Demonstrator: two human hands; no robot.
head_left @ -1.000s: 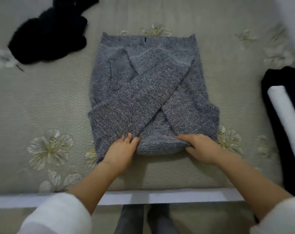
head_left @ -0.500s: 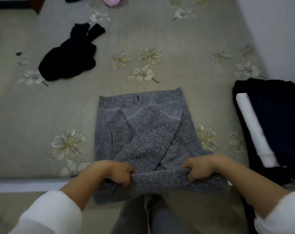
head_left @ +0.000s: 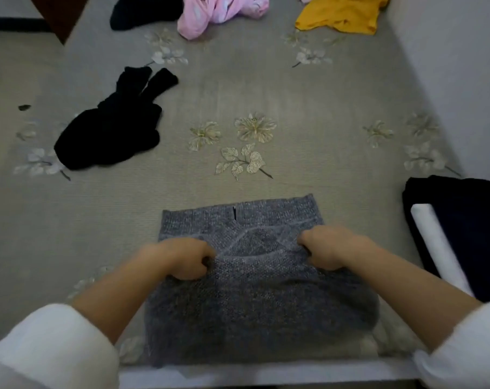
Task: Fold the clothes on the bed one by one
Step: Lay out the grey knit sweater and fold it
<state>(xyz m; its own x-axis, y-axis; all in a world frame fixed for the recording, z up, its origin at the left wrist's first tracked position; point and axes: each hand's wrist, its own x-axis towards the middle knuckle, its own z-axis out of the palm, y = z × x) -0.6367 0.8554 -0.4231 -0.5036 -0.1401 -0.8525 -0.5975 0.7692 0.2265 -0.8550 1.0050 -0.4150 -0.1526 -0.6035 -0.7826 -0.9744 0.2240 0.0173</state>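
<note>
The sweater (head_left: 260, 304) is a mottled grey knit, flecked light and dark. The bed (head_left: 266, 88) has a pale grey-beige cover patterned with cream and gold flowers. One garment (head_left: 109, 130) is black, one top (head_left: 218, 9) pink, one shirt (head_left: 342, 12) mustard yellow. The folded pile (head_left: 468, 226) is dark navy with a white band (head_left: 437, 248). The sleeves (head_left: 50, 352) are white.
</note>
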